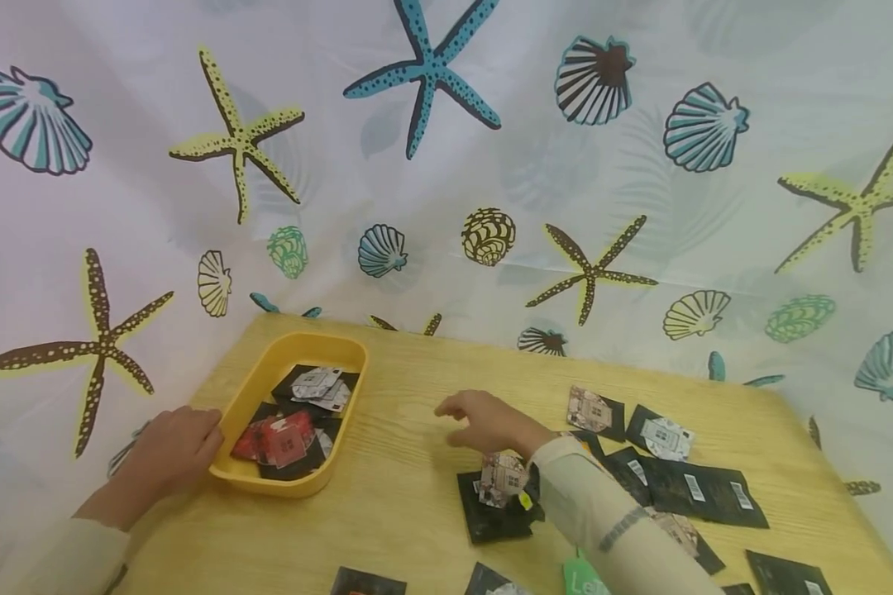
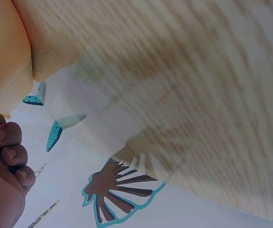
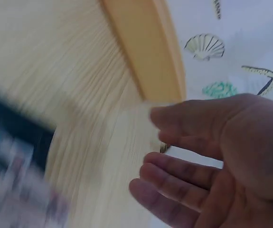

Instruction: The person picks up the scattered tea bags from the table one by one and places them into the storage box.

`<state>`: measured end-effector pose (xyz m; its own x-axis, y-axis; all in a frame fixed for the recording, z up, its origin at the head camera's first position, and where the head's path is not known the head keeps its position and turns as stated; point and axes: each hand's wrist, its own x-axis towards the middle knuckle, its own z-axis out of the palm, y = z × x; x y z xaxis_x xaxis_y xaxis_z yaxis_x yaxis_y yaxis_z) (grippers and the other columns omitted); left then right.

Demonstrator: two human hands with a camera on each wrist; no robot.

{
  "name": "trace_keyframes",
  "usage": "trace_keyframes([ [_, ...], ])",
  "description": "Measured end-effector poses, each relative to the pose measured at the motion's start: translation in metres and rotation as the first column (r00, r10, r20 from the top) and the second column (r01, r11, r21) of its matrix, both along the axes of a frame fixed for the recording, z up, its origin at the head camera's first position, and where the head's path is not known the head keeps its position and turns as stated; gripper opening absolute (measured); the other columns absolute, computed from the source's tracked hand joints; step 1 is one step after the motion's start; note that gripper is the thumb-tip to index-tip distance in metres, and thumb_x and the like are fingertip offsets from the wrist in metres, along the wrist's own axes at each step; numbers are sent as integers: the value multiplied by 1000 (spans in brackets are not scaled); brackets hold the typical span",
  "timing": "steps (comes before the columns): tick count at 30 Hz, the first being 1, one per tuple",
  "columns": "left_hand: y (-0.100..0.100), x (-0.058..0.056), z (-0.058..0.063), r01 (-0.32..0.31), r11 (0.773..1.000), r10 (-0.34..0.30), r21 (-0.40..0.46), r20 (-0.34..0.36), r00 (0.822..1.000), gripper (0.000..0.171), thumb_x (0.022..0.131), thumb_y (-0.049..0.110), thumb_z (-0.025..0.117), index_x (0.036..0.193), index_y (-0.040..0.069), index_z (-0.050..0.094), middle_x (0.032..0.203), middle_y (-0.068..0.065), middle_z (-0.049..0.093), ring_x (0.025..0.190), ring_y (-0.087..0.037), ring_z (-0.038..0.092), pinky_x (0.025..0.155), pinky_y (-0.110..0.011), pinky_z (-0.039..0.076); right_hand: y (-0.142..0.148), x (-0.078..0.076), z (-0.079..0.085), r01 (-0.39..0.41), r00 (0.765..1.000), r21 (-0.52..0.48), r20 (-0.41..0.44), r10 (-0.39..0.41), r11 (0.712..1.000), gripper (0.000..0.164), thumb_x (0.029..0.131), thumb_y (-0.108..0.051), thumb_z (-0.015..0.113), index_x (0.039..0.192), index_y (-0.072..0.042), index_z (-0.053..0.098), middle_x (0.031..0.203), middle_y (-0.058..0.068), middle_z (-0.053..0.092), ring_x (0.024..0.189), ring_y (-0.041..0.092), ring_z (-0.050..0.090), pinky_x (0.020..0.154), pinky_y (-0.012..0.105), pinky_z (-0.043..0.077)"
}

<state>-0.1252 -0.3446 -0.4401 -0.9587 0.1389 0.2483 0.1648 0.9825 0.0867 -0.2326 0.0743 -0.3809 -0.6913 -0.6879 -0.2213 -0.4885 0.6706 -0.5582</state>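
Note:
A yellow plastic bin (image 1: 308, 487) stands at the left of the wooden table, holding black, red and white printed packets (image 1: 286, 438). My left hand (image 1: 174, 450) grips its left rim. In the left wrist view, the curled fingers (image 2: 13, 154) show beside the bin's wall (image 2: 8, 52); the thumb is hidden. My right hand (image 1: 484, 420) hovers above the table right of the bin, holding nothing. Its fingers (image 3: 174, 183) are loosely bent and spread from the thumb in the right wrist view. Just below that hand lies a patterned packet (image 1: 502, 479) on black packets (image 1: 484, 521).
More black packets (image 1: 703, 492) and patterned packets (image 1: 595, 411) lie scattered across the right side of the table (image 1: 402, 463). A green tag (image 1: 584, 578) shows at the front edge of view. A white curtain (image 1: 446, 190) with starfish and shells surrounds the table.

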Motion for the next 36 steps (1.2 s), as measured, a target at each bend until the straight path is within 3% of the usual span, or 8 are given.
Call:
trace_keyframes([
  [4,-2,3,0,-14,1000,14,4,7,1000,26,91,12,48,66,16,41,57,3,36,55,-14,33,54,-30,27,34,8,-2,6,996,184,-93,12,983,48,89,-13,72,133,-3,59,134,18,59,123,38,57,99,53,48],
  [8,2,-4,5,11,1000,-10,19,-26,1000,27,91,12,48,66,16,40,57,3,35,55,-14,33,54,-30,28,61,18,-4,77,977,314,-213,-9,946,42,79,-23,83,114,-7,67,107,10,60,97,28,56,75,48,50],
  [11,5,-10,8,28,999,-26,30,-47,999,27,92,11,48,66,16,40,57,3,35,55,-14,33,54,-30,28,76,24,-7,113,964,360,-264,-15,926,42,72,-31,88,101,-10,66,91,5,53,83,22,46,65,42,43],
  [15,6,-12,11,32,999,-30,42,-60,998,28,91,10,49,65,16,40,56,4,34,54,-13,32,53,-28,27,84,27,-10,143,965,354,-256,-52,924,50,66,-35,91,94,-11,58,87,2,49,79,20,41,64,39,39],
  [20,3,-11,10,18,999,-17,37,-31,999,28,92,11,46,65,16,41,56,3,36,54,-14,33,53,-28,27,88,17,-17,122,985,256,-153,-85,959,47,71,-28,89,88,-13,48,78,0,45,72,17,40,62,33,32],
  [25,1,-9,6,10,999,-10,43,-5,1000,28,93,11,45,66,16,41,57,2,36,54,-14,33,54,-29,27,86,3,-20,30,995,-26,98,-28,999,26,86,-17,76,89,-7,53,71,-3,46,62,11,44,58,26,40],
  [29,-1,-4,1,9,999,-9,41,-7,1000,27,93,12,46,66,16,41,57,3,36,54,-14,33,54,-29,27,66,-3,-20,72,951,-239,310,6,968,16,93,-11,67,94,0,56,71,0,56,61,9,54,59,31,53],
  [36,-3,-3,-1,12,999,-11,41,-20,1000,28,92,11,47,65,16,40,56,3,36,53,-14,32,53,-28,27,3,3,-8,273,916,-392,386,-112,878,21,96,-11,61,109,5,61,97,17,73,74,11,70,74,40,61],
])
